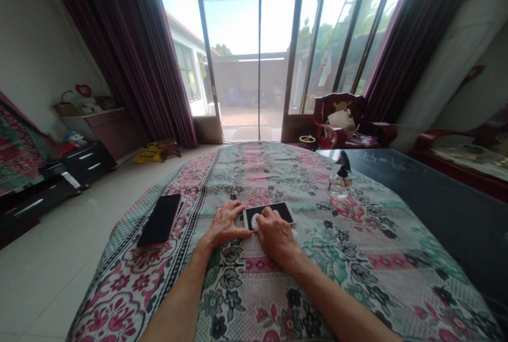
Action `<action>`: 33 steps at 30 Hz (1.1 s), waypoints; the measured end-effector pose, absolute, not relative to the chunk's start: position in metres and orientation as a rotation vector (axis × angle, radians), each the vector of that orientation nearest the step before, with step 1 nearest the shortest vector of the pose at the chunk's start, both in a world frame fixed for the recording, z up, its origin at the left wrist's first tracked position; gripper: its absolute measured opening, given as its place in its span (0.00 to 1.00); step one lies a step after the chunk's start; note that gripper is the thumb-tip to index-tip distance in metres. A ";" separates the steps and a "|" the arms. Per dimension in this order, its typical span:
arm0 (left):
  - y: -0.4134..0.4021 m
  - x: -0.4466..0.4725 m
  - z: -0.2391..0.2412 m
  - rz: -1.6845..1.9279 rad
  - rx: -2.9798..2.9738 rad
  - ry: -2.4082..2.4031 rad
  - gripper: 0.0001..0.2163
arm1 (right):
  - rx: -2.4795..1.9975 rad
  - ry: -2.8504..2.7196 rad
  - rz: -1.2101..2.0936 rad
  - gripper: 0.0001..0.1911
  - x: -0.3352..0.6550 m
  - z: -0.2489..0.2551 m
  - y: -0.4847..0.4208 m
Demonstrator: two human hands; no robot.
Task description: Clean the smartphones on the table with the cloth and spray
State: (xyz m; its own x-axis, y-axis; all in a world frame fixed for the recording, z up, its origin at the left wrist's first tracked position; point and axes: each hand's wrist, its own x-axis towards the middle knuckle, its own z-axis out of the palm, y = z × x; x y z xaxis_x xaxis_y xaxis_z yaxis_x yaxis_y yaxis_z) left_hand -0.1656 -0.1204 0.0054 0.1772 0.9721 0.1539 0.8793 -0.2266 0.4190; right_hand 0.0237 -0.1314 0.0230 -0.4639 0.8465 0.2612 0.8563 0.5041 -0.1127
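A white-framed smartphone (283, 208) with a dark screen lies face up on the patterned tablecloth (254, 289). My left hand (227, 223) spans its left end, fingers at the far corner and thumb at the near corner, steadying it. In my right hand (273, 233) a crumpled white cloth (254, 220) is bunched under curled fingers and pressed against the screen; more white material shows beside the palm. Whether it is fabric or tissue I cannot tell. Left of my hands rests a larger dark tablet (161, 220) with a red edge.
A clear spray bottle (340, 183) with a black nozzle stands at the right of the cloth. Beyond it is a dark glossy tabletop (428, 194). A wooden armchair (337, 119) and tall glass doors (254, 66) are at the back.
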 end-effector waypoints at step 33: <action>-0.119 -0.168 0.004 0.665 2.253 1.700 0.33 | -1.444 -2.414 0.052 0.11 0.033 0.026 -0.121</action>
State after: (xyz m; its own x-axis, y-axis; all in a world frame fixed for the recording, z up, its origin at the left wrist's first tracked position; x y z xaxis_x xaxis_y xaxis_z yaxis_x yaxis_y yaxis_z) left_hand -0.1684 -0.1187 0.0038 0.2186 0.9528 0.2106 0.8429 -0.2931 0.4512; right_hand 0.0329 -0.1210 0.0256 -0.4335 0.8633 0.2584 0.8514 0.4863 -0.1964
